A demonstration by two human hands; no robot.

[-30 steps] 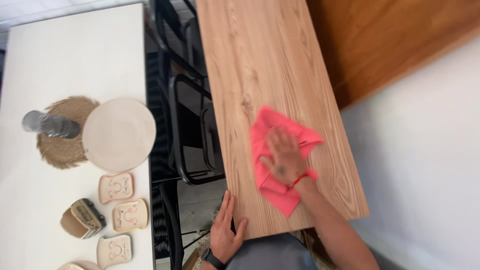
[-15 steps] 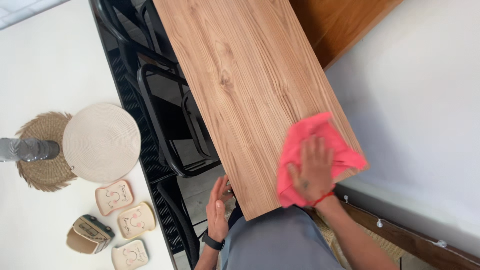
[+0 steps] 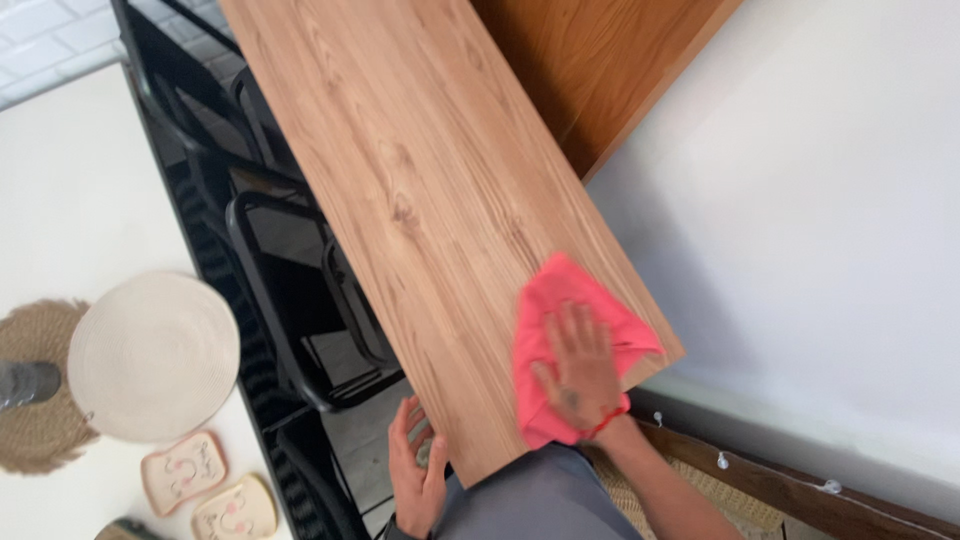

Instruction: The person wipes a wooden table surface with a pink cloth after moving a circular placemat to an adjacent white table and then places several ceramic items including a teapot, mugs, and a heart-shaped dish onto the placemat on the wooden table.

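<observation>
Under the right hand (image 3: 578,368) lies a pink cloth (image 3: 560,345), crumpled into a rough triangle on the near end of a long wooden board (image 3: 400,190). That hand is spread flat, palm down, fingers fanned apart and pressing on the cloth rather than gripping it; a thin red band circles its wrist. The cloth sticks out beyond the fingertips toward the far end of the board and also past the thumb side and the heel of the hand, and its outer corner reaches the board's right edge.

To the left of that hand, at the board's near left corner, the left hand (image 3: 415,470) sits open with fingers loosely extended, alongside the board's edge; whether it touches the wood cannot be told. Between the two wrists shows grey clothing (image 3: 545,500) of the person.

Farther left of the left hand, black metal chairs (image 3: 290,300) stand below the board. Beyond them is a white table (image 3: 70,180) carrying a round cream woven mat (image 3: 152,355), which overlaps a brown straw mat (image 3: 35,400), and two small toast-shaped dishes (image 3: 183,470) just nearer than the mats.

To the right of the right hand runs a pale wall (image 3: 820,230), with a darker wooden panel (image 3: 590,70) beyond the board's far right side.
</observation>
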